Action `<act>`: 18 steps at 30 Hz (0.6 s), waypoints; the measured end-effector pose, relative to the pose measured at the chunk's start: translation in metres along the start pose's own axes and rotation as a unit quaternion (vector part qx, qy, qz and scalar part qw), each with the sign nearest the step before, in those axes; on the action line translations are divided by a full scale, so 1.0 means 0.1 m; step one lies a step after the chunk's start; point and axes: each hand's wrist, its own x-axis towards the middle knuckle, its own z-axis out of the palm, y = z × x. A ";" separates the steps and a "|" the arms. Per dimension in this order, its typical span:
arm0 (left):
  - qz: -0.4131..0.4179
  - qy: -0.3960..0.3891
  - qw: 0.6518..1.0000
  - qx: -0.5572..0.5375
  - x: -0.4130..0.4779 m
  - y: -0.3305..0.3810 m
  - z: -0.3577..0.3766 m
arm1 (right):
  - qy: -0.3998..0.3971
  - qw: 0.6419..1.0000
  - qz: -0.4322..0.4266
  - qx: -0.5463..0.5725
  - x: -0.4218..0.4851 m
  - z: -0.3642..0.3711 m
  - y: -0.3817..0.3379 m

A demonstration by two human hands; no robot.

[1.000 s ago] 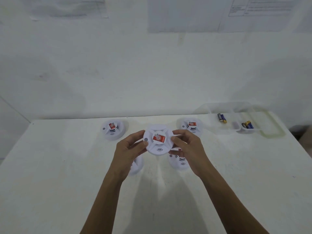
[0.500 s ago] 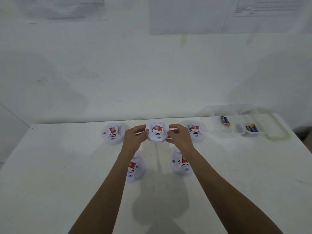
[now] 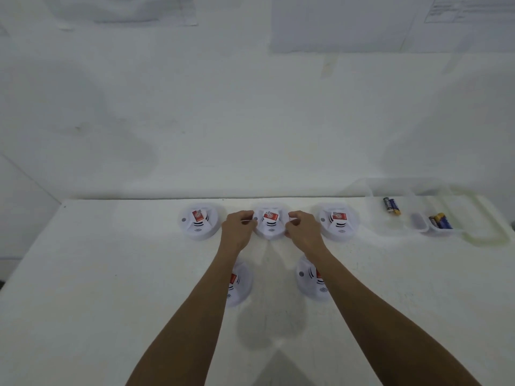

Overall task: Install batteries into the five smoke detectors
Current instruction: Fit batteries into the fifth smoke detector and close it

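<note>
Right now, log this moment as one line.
left hand: grips middle back detector | right hand: grips same detector | other detectors: four, on table | batteries: in clear tray

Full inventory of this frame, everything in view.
detectors: 5, white, red labels; back row: left detector, middle detector, right detector; nearer, partly under the forearms: near-left detector, near-right detector
batteries: count unclear, dark blue and gold; in tray and tub
tray: 1, clear, table's far right
tub: 1, clear, in tray
table: 1, white
papers: 2+, white, wall
left hand, right hand: fingers hold middle detector's sides
</note>
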 end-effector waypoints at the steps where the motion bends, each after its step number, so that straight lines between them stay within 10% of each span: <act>1: 0.001 -0.002 1.000 0.002 0.00 0.00 0.00 | 0.001 1.000 -0.001 -0.009 -0.01 0.01 -0.01; 9: 0.103 0.059 0.992 0.044 -0.07 0.01 -0.31 | 0.142 0.971 -0.161 -0.103 -0.15 0.26 -0.38; 18: 0.039 0.256 0.964 0.056 -0.07 -0.36 -0.95 | -0.137 0.982 -0.124 -0.030 -0.07 0.83 -0.69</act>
